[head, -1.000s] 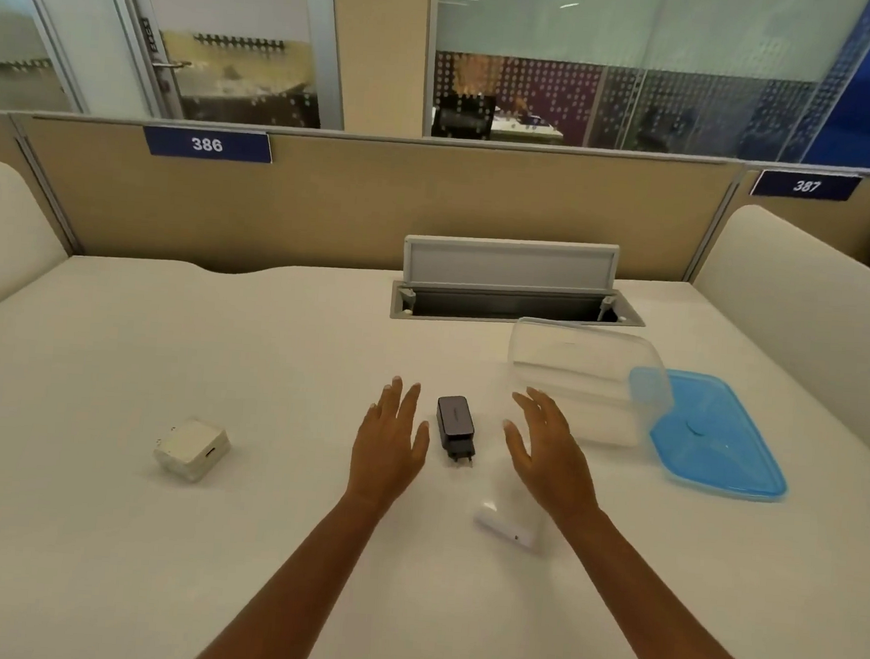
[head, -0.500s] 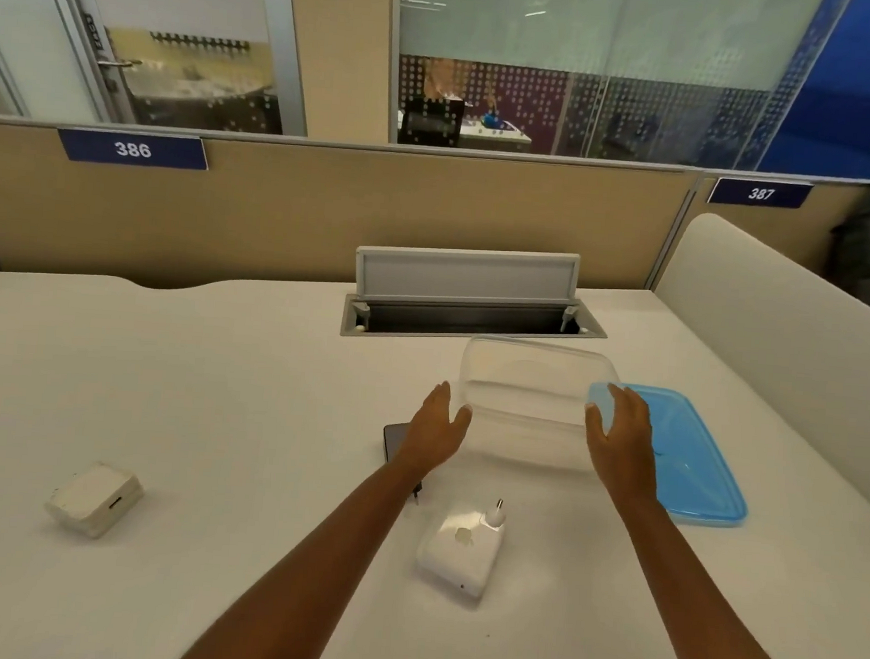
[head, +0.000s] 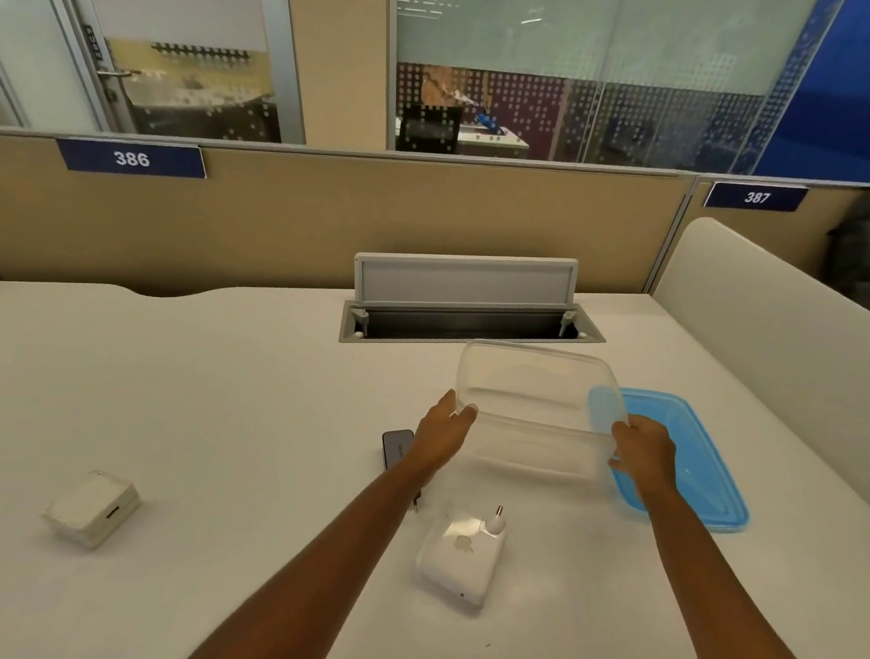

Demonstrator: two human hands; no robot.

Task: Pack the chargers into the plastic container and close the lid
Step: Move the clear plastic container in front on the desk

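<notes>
- Partition signs: blue plate reading "386" (head: pixel 132 158) at the left, blue plate reading "387" (head: pixel 755 197) at the right.
- White charger (head: pixel 460 557) near the front of the desk carries a grey apple logo on its top face; a round plug pin stands up at its far right corner.
- Dark charger (head: pixel 397 445) bears a small line of print, too small to read; the left forearm hides most of it.
- Second white charger (head: pixel 92 508), square, lies well apart at the left; no writing legible, a dark port shows on its side.
- Clear plastic container (head: pixel 538 411) sits open and empty mid-desk (head: pixel 212 391), just in front of the cable hatch (head: pixel 468 306).
- Left hand (head: pixel 441 432): thumb over the container's left rim, other fingers behind the wall, gripping that end.
- Right hand (head: pixel 643 454): fingers curled on the container's right end, thumb at the rim, also holding it.
- Blue lid (head: pixel 696 466) lies flat to the right; the container's right end overlaps its near-left corner.
- All three chargers are outside the container.
</notes>
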